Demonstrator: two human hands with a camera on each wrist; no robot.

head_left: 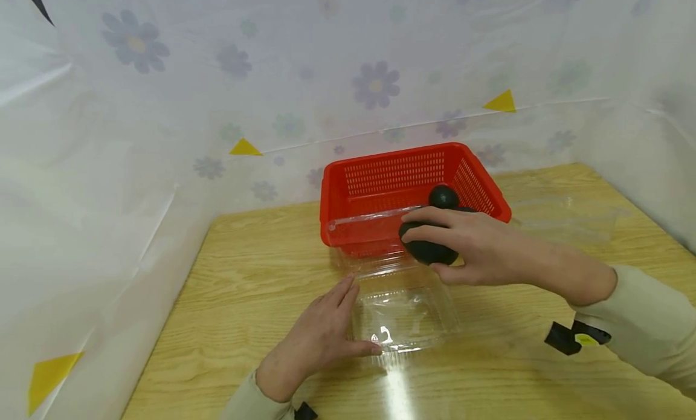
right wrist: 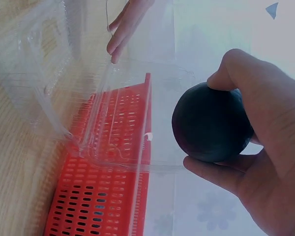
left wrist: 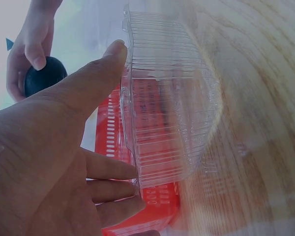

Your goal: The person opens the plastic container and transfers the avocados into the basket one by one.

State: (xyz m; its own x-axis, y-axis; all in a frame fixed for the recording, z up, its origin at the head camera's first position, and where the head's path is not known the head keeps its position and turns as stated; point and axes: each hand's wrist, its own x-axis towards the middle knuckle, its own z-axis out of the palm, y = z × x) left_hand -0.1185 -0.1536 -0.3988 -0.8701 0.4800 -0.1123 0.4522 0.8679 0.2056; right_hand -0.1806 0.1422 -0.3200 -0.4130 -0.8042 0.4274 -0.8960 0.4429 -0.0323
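My right hand (head_left: pixel 478 245) grips a dark green avocado (head_left: pixel 429 245), thumb on one side and fingers on the other. It holds the fruit above the clear plastic clamshell box (head_left: pixel 402 317), near the red basket's front edge. The right wrist view shows the avocado (right wrist: pixel 211 123) end-on, round and smooth. My left hand (head_left: pixel 323 329) rests at the box's left side. Its fingers are fairly straight against the rim, with the thumb at the near corner. The box stands open, its lid (head_left: pixel 364 226) raised against the basket. Another dark green avocado (head_left: pixel 443 197) lies inside the basket.
The red perforated basket (head_left: pixel 394 159) stands at the back of the wooden table (head_left: pixel 261 275). More clear plastic (head_left: pixel 571 217) lies to its right. A flowered white sheet (head_left: pixel 304 75) with yellow triangles hangs behind and at the sides.
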